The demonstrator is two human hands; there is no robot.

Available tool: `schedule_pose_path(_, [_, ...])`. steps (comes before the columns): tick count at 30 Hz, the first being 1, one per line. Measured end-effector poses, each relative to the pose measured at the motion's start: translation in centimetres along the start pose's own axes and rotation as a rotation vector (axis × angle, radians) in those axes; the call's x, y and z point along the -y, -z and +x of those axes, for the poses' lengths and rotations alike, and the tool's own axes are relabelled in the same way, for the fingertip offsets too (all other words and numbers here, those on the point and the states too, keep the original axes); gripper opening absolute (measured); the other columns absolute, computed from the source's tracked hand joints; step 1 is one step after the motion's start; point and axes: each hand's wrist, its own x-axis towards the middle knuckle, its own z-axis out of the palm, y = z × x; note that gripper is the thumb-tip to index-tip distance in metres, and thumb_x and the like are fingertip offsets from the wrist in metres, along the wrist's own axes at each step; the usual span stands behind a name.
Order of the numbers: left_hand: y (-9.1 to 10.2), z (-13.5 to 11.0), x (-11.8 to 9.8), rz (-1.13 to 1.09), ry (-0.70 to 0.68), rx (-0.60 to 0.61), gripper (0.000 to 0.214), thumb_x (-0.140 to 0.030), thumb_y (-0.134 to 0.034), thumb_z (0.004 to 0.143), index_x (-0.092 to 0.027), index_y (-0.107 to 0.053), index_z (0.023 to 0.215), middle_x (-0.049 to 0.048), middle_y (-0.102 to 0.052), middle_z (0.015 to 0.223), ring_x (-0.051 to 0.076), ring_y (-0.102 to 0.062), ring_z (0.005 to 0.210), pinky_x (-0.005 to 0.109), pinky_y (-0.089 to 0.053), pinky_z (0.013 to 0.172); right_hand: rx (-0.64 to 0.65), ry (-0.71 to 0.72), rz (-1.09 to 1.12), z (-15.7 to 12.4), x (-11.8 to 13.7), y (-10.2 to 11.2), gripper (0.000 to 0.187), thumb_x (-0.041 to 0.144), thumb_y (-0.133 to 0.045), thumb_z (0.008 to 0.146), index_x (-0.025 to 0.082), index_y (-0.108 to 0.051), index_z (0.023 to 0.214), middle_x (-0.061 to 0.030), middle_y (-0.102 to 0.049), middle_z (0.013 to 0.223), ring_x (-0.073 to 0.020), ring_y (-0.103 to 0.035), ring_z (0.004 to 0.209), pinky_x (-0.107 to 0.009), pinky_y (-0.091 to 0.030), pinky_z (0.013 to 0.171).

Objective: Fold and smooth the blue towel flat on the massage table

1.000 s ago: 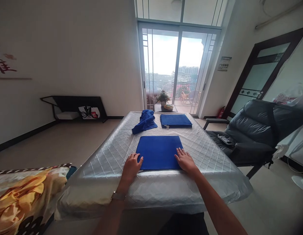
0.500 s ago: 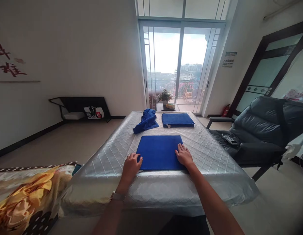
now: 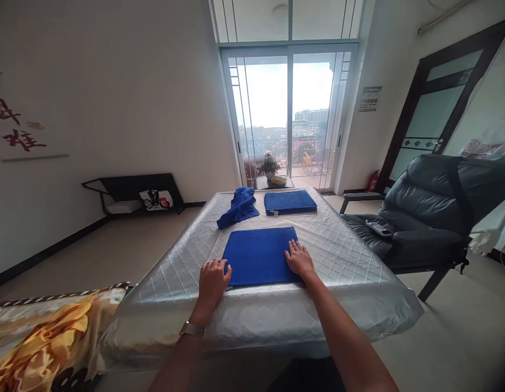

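A blue towel (image 3: 258, 256), folded into a flat rectangle, lies on the silver quilted table cover (image 3: 183, 261) in front of me. At its left edge my left hand (image 3: 214, 277) is closed, thumb and curled fingers gripping the edge; the fingertips are partly hidden. My right hand (image 3: 299, 258) rests flat on the towel's right edge with its fingers stretched out, so it is open. Further back sits a neat stack of folded blue towels (image 3: 290, 201) with a small white label at its front. Left of that stack lies a crumpled blue towel (image 3: 239, 208).
A dark reclining armchair (image 3: 424, 212) stands close on the right, with a grey device (image 3: 379, 228) on its seat. Yellow and patterned bedding (image 3: 52, 332) is at the lower left. Behind the table are a potted plant (image 3: 269, 163) and a sliding glass door (image 3: 289, 109).
The head view has shifted slightly, so the scene sits a little further left. Both hands stay at the same edges of the folded towel.
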Motion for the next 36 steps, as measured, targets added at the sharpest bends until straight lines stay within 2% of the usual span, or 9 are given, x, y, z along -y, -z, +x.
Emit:
schedule_pose_path(4, [0.3, 0.8, -3.0, -0.073, -0.059, 0.014, 0.031, -0.03, -0.046, 0.099, -0.022, -0.071, 0.115, 0.0096, -0.071, 0.117, 0.028, -0.064, 0.108, 0.042, -0.047, 0.101, -0.004, 0.005, 0.01, -0.1, 0.1, 0.1, 0.069, 0.045, -0.023, 0.104, 0.009, -0.025, 0.163, -0.0059, -0.017, 0.17, -0.0192, -0.014, 0.157, -0.037, -0.007, 0.126])
schedule_pose_path(8, [-0.4, 3.1, -9.5, -0.267, -0.245, 0.107, 0.028, -0.031, -0.049, 0.1, -0.025, -0.07, 0.119, 0.0058, -0.071, 0.121, 0.022, -0.066, 0.11, 0.035, -0.05, 0.099, -0.006, 0.006, 0.006, -0.1, 0.0, 0.1, 0.069, 0.045, -0.022, 0.104, 0.009, -0.025, 0.163, -0.0063, -0.017, 0.17, -0.0197, -0.014, 0.157, -0.038, -0.007, 0.126])
schedule_pose_path(12, [-2.7, 5.7, -15.7, -0.342, -0.398, 0.176, 0.038, -0.038, -0.044, 0.105, -0.02, -0.066, 0.13, 0.0102, -0.065, 0.139, 0.023, -0.059, 0.129, 0.037, -0.044, 0.112, -0.011, 0.025, -0.028, 0.1, -0.4, -0.2, 0.065, 0.037, -0.025, 0.104, 0.009, -0.026, 0.163, -0.0063, -0.018, 0.17, -0.0198, -0.015, 0.157, -0.037, -0.009, 0.126])
schedule_pose_path(16, [-5.5, 6.7, -17.7, -0.284, -0.461, 0.307, 0.054, -0.043, -0.029, 0.109, -0.013, -0.049, 0.15, 0.0141, -0.045, 0.159, 0.025, -0.038, 0.149, 0.042, -0.03, 0.123, -0.012, 0.049, -0.049, 0.2, -0.7, -0.5, 0.063, 0.029, -0.025, 0.103, 0.011, -0.027, 0.163, -0.0052, -0.017, 0.17, -0.0191, -0.016, 0.157, -0.037, -0.011, 0.126])
schedule_pose_path(20, [-6.8, 6.6, -14.7, -0.228, -0.414, 0.39, 0.064, -0.052, -0.02, 0.108, -0.015, -0.038, 0.158, 0.0118, -0.033, 0.165, 0.025, -0.025, 0.154, 0.046, -0.021, 0.127, -0.043, 0.035, -0.022, 0.1, -0.4, -0.4, 0.065, 0.039, -0.025, 0.104, 0.009, -0.029, 0.161, -0.0067, -0.022, 0.169, -0.021, -0.019, 0.156, -0.038, -0.012, 0.126])
schedule_pose_path(26, [-7.1, 6.6, -3.9, -0.104, -0.184, 0.453, 0.076, -0.06, -0.011, 0.105, -0.013, -0.029, 0.161, 0.0119, -0.022, 0.168, 0.027, -0.018, 0.156, 0.049, -0.016, 0.127, -0.016, 0.009, -0.008, 0.0, -0.1, 0.1, 0.066, 0.043, -0.024, 0.105, 0.01, -0.027, 0.162, -0.0053, -0.02, 0.17, -0.019, -0.016, 0.157, -0.037, -0.009, 0.127])
schedule_pose_path(30, [-7.7, 5.7, 2.1, -0.056, -0.087, 0.401, 0.078, -0.062, -0.011, 0.104, -0.011, -0.029, 0.161, 0.0147, -0.024, 0.167, 0.029, -0.021, 0.155, 0.05, -0.021, 0.125, -0.004, 0.005, -0.019, 0.1, -0.1, 0.1, 0.066, 0.042, -0.023, 0.105, 0.01, -0.026, 0.163, -0.0055, -0.02, 0.17, -0.0191, -0.015, 0.157, -0.038, -0.009, 0.126])
schedule_pose_path(33, [-7.9, 4.9, 3.4, -0.064, -0.055, 0.37, 0.083, -0.064, -0.011, 0.104, -0.007, -0.028, 0.16, 0.0177, -0.023, 0.167, 0.029, -0.023, 0.155, 0.047, -0.022, 0.125, 0.003, 0.003, -0.036, 0.2, -0.2, 0.0, 0.066, 0.042, -0.023, 0.105, 0.01, -0.025, 0.163, -0.0059, -0.019, 0.17, -0.0189, -0.014, 0.157, -0.038, -0.008, 0.126])
schedule_pose_path(36, [-7.9, 4.4, 3.0, -0.077, -0.029, 0.337, 0.086, -0.065, -0.008, 0.103, -0.004, -0.028, 0.16, 0.0186, -0.023, 0.167, 0.029, -0.023, 0.155, 0.046, -0.021, 0.126, 0.008, 0.004, -0.049, 0.2, -0.2, 0.0, 0.066, 0.042, -0.022, 0.105, 0.01, -0.024, 0.163, -0.006, -0.018, 0.17, -0.0186, -0.014, 0.157, -0.037, -0.008, 0.126])
